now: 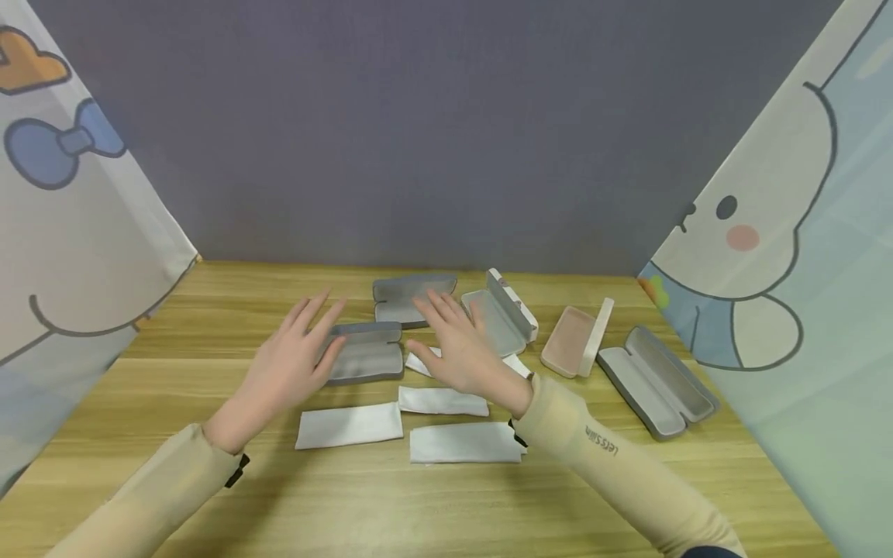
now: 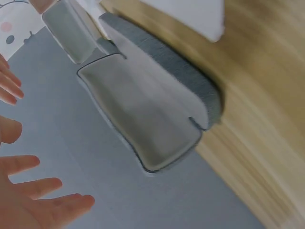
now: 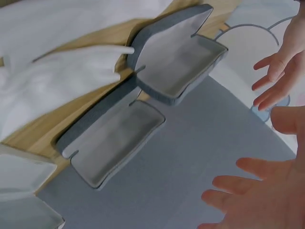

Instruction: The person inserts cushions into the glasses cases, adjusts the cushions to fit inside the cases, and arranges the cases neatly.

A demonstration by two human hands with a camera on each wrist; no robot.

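My left hand (image 1: 289,363) is held above the table with its fingers spread and holds nothing. Nearest to it is an open grey glasses case (image 1: 370,360), whose left end it partly hides. My right hand (image 1: 460,349) also hovers with outstretched fingers, holding nothing. Behind its fingertips stands another open grey glasses case (image 1: 405,298). Just right of that hand is an open case with a printed white lid (image 1: 512,304). One white cloth (image 1: 421,364) is partly hidden under the right hand. Closer to me lie further folded cloths: a left one (image 1: 349,426), a middle one (image 1: 443,401) and a right one (image 1: 466,443).
Farther right, an open pink-lined glasses case (image 1: 567,341) and a long open grey case (image 1: 656,384) rest on the wooden table (image 1: 335,504). A grey panel (image 1: 418,139) rises at the back. Printed cartoon sheets (image 1: 781,232) hang at both sides.
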